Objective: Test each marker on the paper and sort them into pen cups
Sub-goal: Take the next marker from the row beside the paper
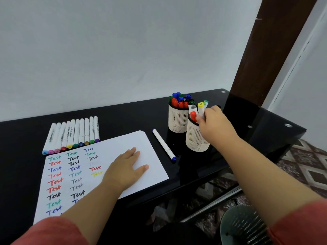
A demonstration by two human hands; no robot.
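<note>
The white paper (141, 151) is showing rows of "Test" written in green, red, blue, black, grey and yellow, lying on a glossy black tabletop (123, 119). The row of white markers (74, 133) is showing caps in light blue, pink, red, yellow, green, blue, gold and purple, while two cream slotted pen cups (177, 121) are holding red, blue, green and yellow-capped markers. Both sleeves (53, 232) are showing coral red, and the floor (304, 165) is showing a brown-and-white diamond pattern.

Even, soft, diffuse lighting; source direction cannot be told. Wall (115, 50) reads flat pale grey, no hotspots. Glossy black table (247, 124) mirrors the near pen cup (195, 138). Faint soft shadow beside left hand (126, 167) on paper (141, 144). Wide-angle distortion: door frame (265, 50) leans, table edges bow. Slight softness overall; sleeves at bottom corners blurred
</note>
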